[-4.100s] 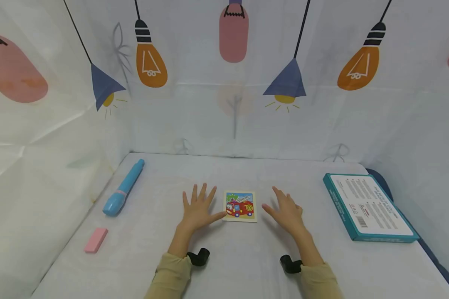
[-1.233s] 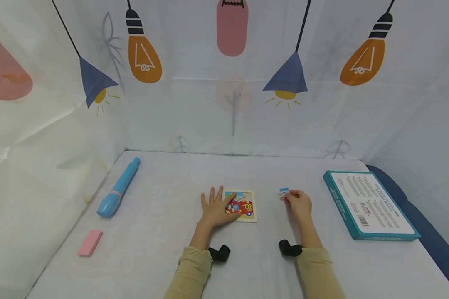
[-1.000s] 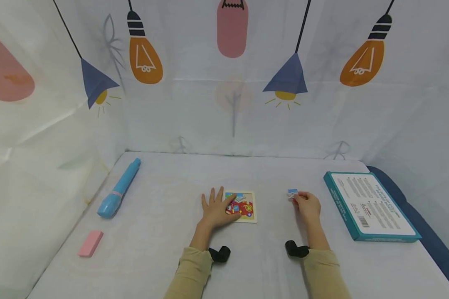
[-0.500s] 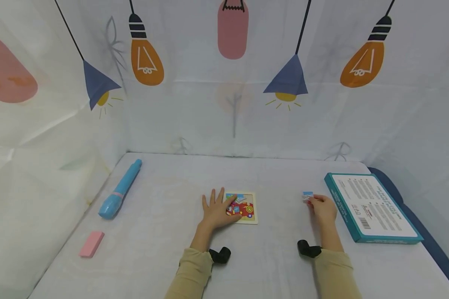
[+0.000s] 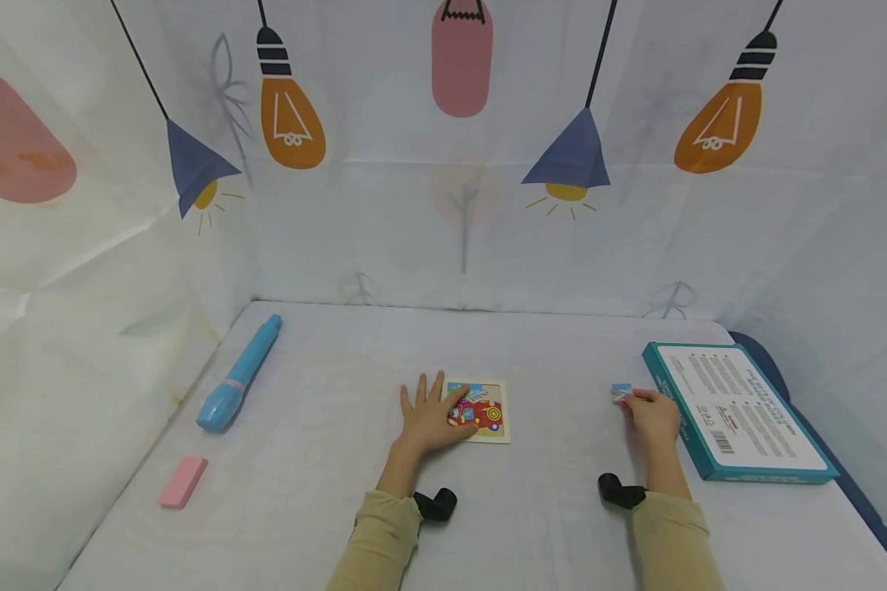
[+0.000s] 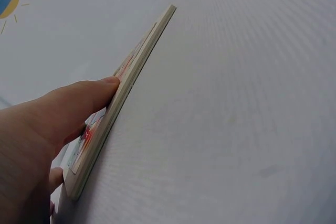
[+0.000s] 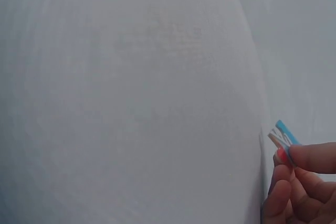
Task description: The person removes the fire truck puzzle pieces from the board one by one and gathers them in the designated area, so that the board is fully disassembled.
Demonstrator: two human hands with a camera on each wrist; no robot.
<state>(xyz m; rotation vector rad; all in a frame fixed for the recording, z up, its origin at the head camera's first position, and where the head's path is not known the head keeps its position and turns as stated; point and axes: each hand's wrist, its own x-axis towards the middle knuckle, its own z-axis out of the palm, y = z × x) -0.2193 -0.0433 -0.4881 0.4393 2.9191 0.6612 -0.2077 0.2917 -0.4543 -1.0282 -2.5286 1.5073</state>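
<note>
Head view: pinching a piece with right hand, touching the puzzle with spread fingers of left hand.

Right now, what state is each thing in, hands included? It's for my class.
Puzzle: incomplete, lying flat
Piece: out of the puzzle, pinched
Left hand: fingers spread, touching the puzzle
Right hand: pinching the piece
Box: closed, lying flat
Blue stick: lying down
Pink block: lying flat
</note>
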